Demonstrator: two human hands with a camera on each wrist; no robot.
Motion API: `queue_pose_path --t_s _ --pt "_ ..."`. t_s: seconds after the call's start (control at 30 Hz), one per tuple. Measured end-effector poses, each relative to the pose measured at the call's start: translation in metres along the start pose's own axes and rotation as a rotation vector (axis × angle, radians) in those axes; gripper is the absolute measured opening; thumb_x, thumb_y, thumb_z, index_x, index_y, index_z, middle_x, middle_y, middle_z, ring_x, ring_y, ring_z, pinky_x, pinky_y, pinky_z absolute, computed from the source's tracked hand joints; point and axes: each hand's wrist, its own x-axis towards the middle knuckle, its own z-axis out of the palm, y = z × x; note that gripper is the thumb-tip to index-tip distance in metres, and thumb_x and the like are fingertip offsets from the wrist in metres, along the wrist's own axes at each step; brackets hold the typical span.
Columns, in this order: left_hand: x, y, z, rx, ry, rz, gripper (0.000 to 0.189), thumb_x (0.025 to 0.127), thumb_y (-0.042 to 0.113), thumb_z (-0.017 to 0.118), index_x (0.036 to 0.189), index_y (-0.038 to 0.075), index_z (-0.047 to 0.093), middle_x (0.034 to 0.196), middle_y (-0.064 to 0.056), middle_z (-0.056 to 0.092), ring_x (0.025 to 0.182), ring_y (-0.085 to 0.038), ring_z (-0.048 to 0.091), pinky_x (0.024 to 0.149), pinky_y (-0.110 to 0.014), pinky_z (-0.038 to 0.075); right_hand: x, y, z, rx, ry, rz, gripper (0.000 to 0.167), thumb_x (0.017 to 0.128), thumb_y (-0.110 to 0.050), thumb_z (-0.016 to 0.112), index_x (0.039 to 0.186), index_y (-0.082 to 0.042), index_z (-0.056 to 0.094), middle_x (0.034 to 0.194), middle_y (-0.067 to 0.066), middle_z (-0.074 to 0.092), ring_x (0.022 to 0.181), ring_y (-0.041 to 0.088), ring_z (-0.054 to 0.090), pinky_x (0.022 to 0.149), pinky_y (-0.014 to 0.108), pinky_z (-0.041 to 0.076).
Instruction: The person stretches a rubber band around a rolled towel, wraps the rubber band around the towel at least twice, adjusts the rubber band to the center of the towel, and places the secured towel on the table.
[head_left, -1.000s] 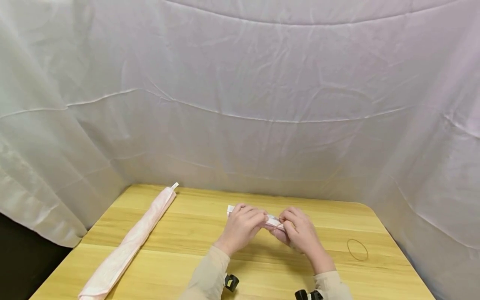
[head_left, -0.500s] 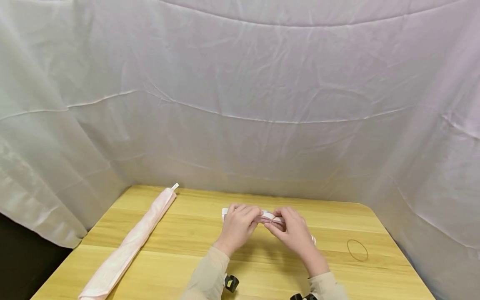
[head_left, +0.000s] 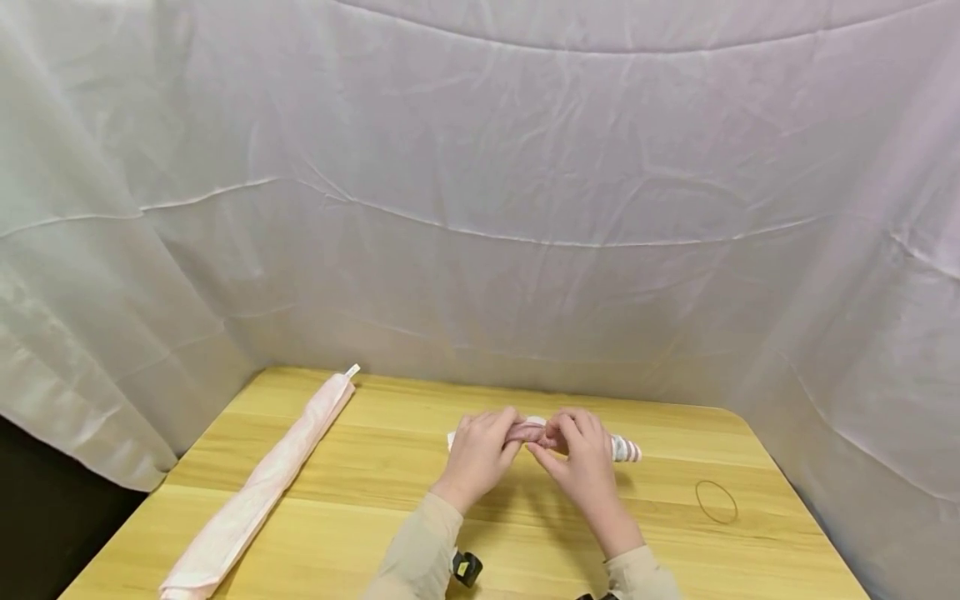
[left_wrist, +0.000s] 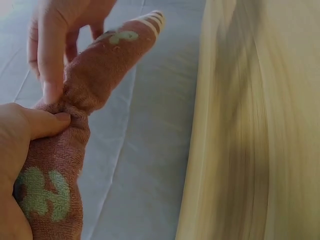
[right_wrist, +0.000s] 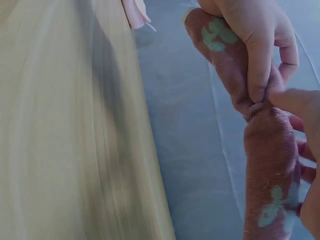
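A rolled towel (head_left: 527, 432), dusky pink with pale green figures and a striped end, is held up off the table between both hands. Its middle is cinched to a narrow waist (left_wrist: 75, 107); whether a band circles it there is hard to tell. My left hand (head_left: 480, 454) grips the left half, its thumb pressing close to the waist. Thumb and fingers of my right hand (head_left: 581, 462) pinch the towel at the waist, while the striped end sticks out beyond them. In the right wrist view, fingers of both hands meet at the pinched middle (right_wrist: 255, 107).
A thin rubber band (head_left: 716, 502) lies on the wooden table (head_left: 360, 517) to the right. Along the left side lies a long, pale pink roll of cloth (head_left: 258, 487) with a white tag. Pale curtains (head_left: 525, 292) hang behind the table.
My right hand has shifted left along the towel toward my left hand, so the towel's striped right end now shows past it. My left hand has stayed almost in place.
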Motion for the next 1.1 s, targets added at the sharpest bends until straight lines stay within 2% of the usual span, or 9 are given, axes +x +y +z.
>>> queue_pose_path --t_s 0.17,0.4,0.53,0.7,0.83,1.1 --pt "0.000 0.002 0.000 -0.077 -0.034 -0.004 0.013 0.088 0.027 0.071 0.093 0.021 0.061 0.088 0.008 0.075 0.072 -0.010 0.068 0.067 -0.031 0.052 -0.001 -0.001 -0.002 -0.041 -0.028 0.034 0.039 0.063 -0.019 0.088 0.079 -0.012 0.053 0.090 0.006 0.060 0.088 0.028 0.057 0.074 0.045 0.043" --pt "0.004 0.004 -0.004 -0.167 -0.079 -0.049 0.014 0.086 0.024 0.073 0.093 0.019 0.062 0.090 0.006 0.075 0.072 -0.011 0.067 0.067 -0.029 0.054 0.002 0.002 -0.003 -0.025 -0.022 -0.018 0.028 0.066 -0.011 0.074 0.083 -0.010 0.052 0.085 0.004 0.055 0.082 0.025 0.052 0.082 0.050 0.040" --pt "0.006 0.009 -0.006 -0.206 -0.109 -0.062 0.015 0.087 0.026 0.072 0.094 0.019 0.061 0.088 0.005 0.075 0.071 -0.009 0.066 0.064 -0.025 0.051 0.002 0.003 -0.002 -0.048 0.003 -0.028 0.019 0.068 -0.013 0.062 0.082 -0.010 0.050 0.080 0.004 0.051 0.078 0.023 0.049 0.089 0.056 0.037" --pt "0.005 0.014 -0.004 -0.216 -0.119 -0.058 0.015 0.086 0.025 0.073 0.093 0.020 0.060 0.080 0.005 0.071 0.065 -0.006 0.060 0.058 -0.021 0.046 0.001 0.003 -0.003 -0.100 0.094 -0.023 0.011 0.072 -0.014 0.052 0.081 -0.007 0.051 0.076 0.007 0.053 0.077 0.026 0.052 0.094 0.059 0.035" --pt "0.005 0.016 -0.004 -0.210 -0.125 -0.061 0.016 0.086 0.025 0.073 0.093 0.021 0.060 0.078 0.006 0.070 0.065 -0.007 0.059 0.058 -0.022 0.046 0.000 0.003 -0.003 -0.129 0.130 -0.007 0.011 0.072 -0.011 0.051 0.081 -0.006 0.053 0.077 0.008 0.056 0.077 0.027 0.054 0.094 0.059 0.035" --pt "0.005 0.013 -0.008 -0.227 -0.137 -0.053 0.015 0.087 0.027 0.072 0.093 0.020 0.060 0.080 0.006 0.070 0.063 -0.006 0.056 0.057 -0.020 0.043 0.002 0.005 -0.006 -0.069 0.080 0.002 0.019 0.070 -0.006 0.054 0.089 -0.005 0.056 0.083 0.010 0.060 0.082 0.027 0.057 0.094 0.056 0.035"
